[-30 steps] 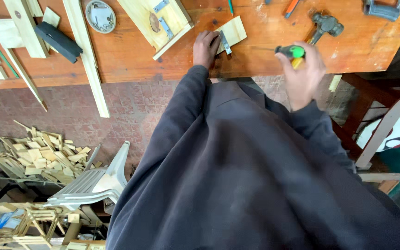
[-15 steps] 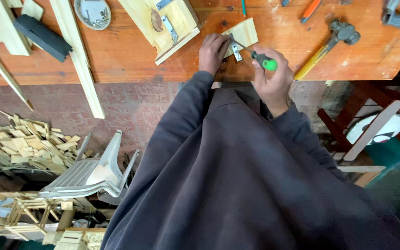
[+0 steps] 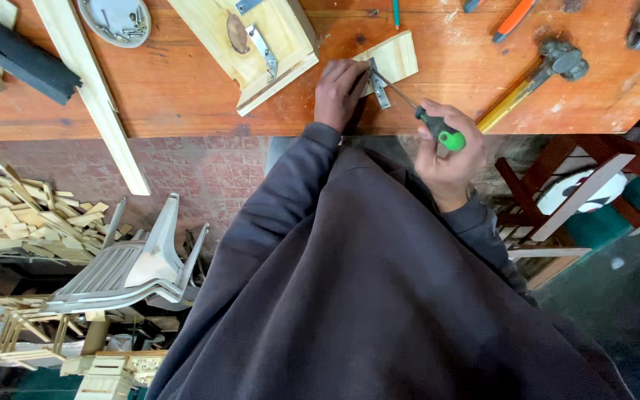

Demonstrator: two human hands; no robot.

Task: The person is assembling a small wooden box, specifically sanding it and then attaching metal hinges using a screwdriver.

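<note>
Hinge (image 3: 379, 87): I see it lying on the wood block (image 3: 392, 58), long axis toward me.
Left hand (image 3: 341, 92): pressing block beside hinge.
Right hand (image 3: 446, 152): clenched round screwdriver (image 3: 418, 111), tip angled onto hinge.

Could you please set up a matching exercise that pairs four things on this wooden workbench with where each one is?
1. green-handled screwdriver
2. small pale wood block
3. yellow-handled hammer
4. round metal dish of screws

A. far left of the bench top
B. in the right hand
C. under the left hand
D. lying right of both hands

Pairs: 1-B, 2-C, 3-D, 4-A
</note>
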